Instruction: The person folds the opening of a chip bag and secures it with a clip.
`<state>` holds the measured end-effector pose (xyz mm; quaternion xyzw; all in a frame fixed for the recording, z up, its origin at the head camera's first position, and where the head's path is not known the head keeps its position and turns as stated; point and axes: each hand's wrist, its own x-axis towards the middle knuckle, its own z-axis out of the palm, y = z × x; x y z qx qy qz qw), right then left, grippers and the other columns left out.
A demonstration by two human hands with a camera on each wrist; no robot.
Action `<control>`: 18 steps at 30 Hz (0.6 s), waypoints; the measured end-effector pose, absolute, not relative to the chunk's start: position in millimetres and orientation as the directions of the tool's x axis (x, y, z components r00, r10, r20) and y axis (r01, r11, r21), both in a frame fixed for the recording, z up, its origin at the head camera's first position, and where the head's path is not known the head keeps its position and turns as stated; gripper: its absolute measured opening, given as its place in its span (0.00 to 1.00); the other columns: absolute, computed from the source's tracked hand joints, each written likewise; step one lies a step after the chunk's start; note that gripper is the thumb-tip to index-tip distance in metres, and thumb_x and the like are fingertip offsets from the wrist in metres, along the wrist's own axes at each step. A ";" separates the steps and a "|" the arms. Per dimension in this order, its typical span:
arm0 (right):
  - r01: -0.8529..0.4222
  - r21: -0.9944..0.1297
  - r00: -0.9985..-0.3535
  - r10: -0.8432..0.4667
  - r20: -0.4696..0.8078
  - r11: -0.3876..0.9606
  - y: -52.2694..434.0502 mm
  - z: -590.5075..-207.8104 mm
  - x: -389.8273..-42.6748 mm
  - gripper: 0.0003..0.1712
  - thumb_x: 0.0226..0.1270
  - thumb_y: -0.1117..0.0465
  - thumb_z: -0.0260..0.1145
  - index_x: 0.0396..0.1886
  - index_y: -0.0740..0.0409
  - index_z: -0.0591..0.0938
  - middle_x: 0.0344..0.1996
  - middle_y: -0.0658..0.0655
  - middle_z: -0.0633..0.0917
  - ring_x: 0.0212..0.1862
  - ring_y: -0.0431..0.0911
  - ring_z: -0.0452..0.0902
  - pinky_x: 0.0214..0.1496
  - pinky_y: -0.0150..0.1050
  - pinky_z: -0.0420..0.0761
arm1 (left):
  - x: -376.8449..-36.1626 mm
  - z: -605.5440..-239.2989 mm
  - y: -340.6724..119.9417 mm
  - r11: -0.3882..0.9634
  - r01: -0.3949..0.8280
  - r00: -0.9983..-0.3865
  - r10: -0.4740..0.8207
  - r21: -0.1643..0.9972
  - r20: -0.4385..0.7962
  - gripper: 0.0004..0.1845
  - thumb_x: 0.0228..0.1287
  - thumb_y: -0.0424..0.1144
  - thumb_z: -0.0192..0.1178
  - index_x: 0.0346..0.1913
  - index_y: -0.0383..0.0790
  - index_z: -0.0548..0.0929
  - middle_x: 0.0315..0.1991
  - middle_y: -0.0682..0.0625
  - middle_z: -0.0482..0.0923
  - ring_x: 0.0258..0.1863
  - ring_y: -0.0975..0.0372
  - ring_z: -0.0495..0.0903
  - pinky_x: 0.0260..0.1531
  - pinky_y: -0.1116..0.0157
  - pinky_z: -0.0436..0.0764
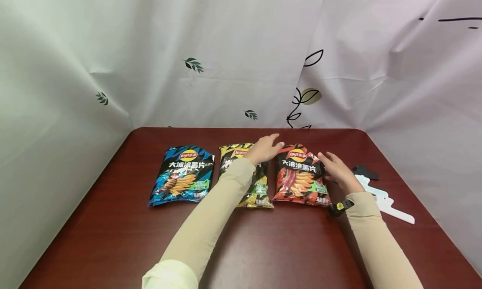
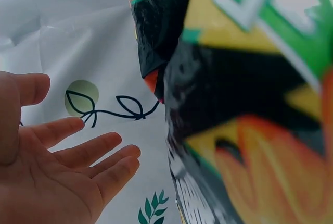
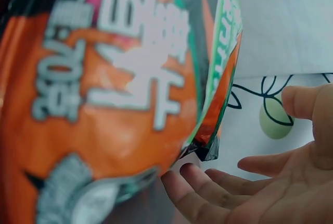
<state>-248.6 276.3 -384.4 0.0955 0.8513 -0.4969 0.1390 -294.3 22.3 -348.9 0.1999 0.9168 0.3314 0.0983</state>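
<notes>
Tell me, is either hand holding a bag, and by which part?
Nothing is held. The left hand and right hand are open beside the red bag.

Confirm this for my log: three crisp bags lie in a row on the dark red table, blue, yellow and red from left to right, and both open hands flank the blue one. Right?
Not quite. The hands flank the red bag, not the blue bag: the head view shows the left hand by its left edge, above the yellow bag, and the right hand at its right. The rest holds.

The blue bag (image 1: pixel 182 176), yellow bag (image 1: pixel 248 176) and red bag (image 1: pixel 300 175) each carry a Lay's logo; blue and red read 大波浪薯片.
</notes>
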 end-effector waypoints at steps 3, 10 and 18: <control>0.306 -0.819 -0.939 0.014 -0.343 0.486 277.6 -384.8 -249.1 0.56 0.67 0.28 0.39 0.76 0.60 0.31 0.74 0.73 0.45 0.71 0.66 0.54 0.66 0.57 0.67 | -296.5 -349.5 28.9 0.713 0.310 -0.898 0.437 0.629 -0.052 0.31 0.75 0.53 0.42 0.75 0.47 0.55 0.74 0.46 0.58 0.73 0.54 0.58 0.69 0.54 0.63; 0.312 -0.830 -0.932 -0.021 -0.361 0.462 281.1 -385.9 -251.8 0.53 0.71 0.33 0.40 0.75 0.65 0.30 0.73 0.76 0.45 0.72 0.67 0.52 0.67 0.58 0.65 | -301.4 -349.9 42.0 0.746 0.330 -0.898 0.438 0.578 -0.052 0.30 0.76 0.52 0.41 0.75 0.46 0.57 0.73 0.47 0.60 0.72 0.55 0.60 0.69 0.55 0.63; 0.318 -0.839 -0.922 -0.061 -0.381 0.441 282.0 -392.2 -255.0 0.47 0.76 0.40 0.37 0.74 0.70 0.32 0.72 0.77 0.47 0.72 0.67 0.51 0.68 0.59 0.63 | -307.4 -352.0 51.5 0.785 0.345 -0.892 0.445 0.514 -0.082 0.29 0.77 0.51 0.40 0.75 0.45 0.57 0.72 0.47 0.61 0.71 0.56 0.62 0.69 0.57 0.64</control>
